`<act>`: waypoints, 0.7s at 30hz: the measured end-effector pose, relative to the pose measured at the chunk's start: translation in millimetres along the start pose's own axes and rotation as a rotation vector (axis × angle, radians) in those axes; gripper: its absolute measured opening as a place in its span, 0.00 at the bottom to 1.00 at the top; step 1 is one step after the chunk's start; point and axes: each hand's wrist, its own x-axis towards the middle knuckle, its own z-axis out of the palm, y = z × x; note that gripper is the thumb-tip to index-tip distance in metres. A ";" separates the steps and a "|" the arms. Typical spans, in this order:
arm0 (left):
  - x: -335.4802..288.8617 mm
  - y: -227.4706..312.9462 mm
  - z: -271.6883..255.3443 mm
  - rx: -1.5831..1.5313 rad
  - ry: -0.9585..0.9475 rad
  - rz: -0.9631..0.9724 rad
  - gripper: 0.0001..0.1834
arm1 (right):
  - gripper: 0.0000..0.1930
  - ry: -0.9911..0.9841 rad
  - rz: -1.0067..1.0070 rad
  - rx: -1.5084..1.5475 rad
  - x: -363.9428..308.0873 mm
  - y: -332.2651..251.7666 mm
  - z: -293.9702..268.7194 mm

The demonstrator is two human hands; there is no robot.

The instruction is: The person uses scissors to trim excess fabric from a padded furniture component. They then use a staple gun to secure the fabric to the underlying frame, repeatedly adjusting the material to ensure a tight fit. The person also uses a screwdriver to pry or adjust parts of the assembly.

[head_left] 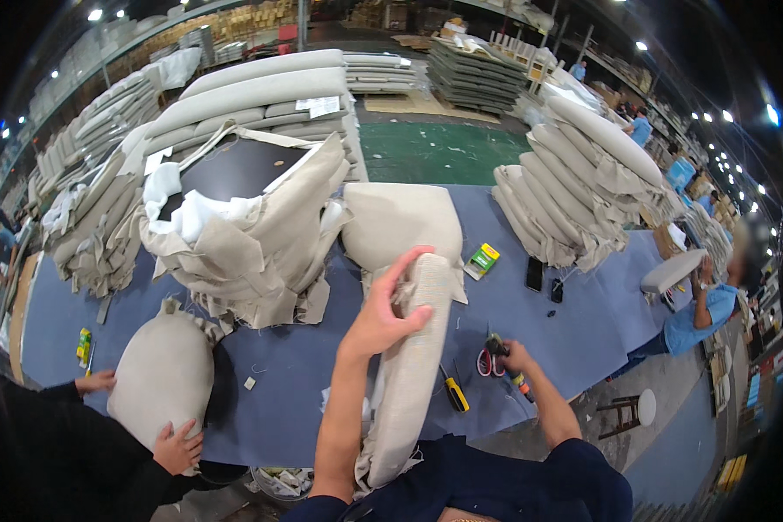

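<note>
My left hand (384, 315) grips the upper end of a beige upholstered seat cushion (419, 383), which stands on its edge near my body. The thumb lies on one face and the fingers reach over the top. Loose fabric hangs along its lower side. To the right, my right hand (518, 358) is closed round a black hand tool with yellow and orange parts (498, 346); its exact kind is unclear. Red-handled scissors (485, 363) lie beside that tool. A yellow-and-black screwdriver (455, 391) rests between the cushion and my right hand.
Another beige cushion (406, 222) lies ahead on the blue-covered table (574, 335). Stacks of covered cushions (574, 187) and fabric-wrapped pieces (261, 235) flank it. A green-yellow box (481, 259) and black phone (534, 274) lie right. At left, a co-worker's hands (177, 448) hold a rounded cushion (163, 370).
</note>
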 end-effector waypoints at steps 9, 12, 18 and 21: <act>1.2 -0.3 1.8 0.030 0.074 0.011 0.43 | 0.12 0.156 0.040 1.107 -91.4 -164.4 -71.1; 4.5 -1.7 10.1 0.030 0.044 0.004 0.43 | 0.12 0.068 -0.027 1.152 -114.3 -215.7 -99.7; 2.3 3.5 14.0 0.038 0.006 -0.001 0.42 | 0.18 0.115 -0.333 0.875 -161.4 -291.9 -183.9; 1.5 0.5 13.8 0.085 -0.004 0.020 0.42 | 0.16 0.040 -0.377 0.937 -169.0 -318.0 -210.7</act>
